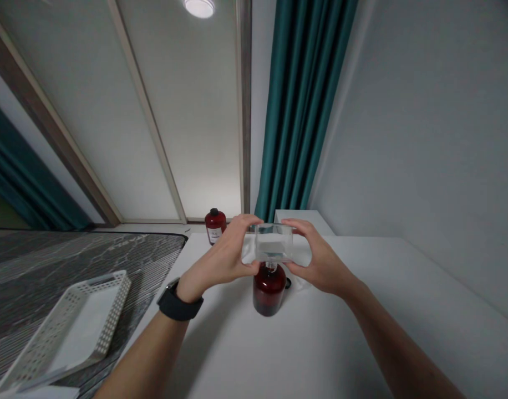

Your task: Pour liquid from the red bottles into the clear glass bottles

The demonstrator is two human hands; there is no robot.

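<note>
My left hand point(231, 249) and my right hand point(320, 260) grip a clear, see-through container point(274, 242) from its two sides, fingers above and thumbs below. Right beneath it a dark red bottle point(269, 291) stands upright on the white table point(320, 343). A clear neck shows between the two; I cannot tell which of them it belongs to, or whether they touch. Beside the bottle, on its right, lies a small black cap point(288, 283). Something whitish and see-through behind my right hand is too blurred to name.
A second red bottle point(214, 226), with black cap and white label, stands at the table's far left corner. Down on the left is a white perforated basket point(112, 310) on a grey striped surface. A wall point(437, 166) borders the right; teal curtains point(308, 100) hang behind.
</note>
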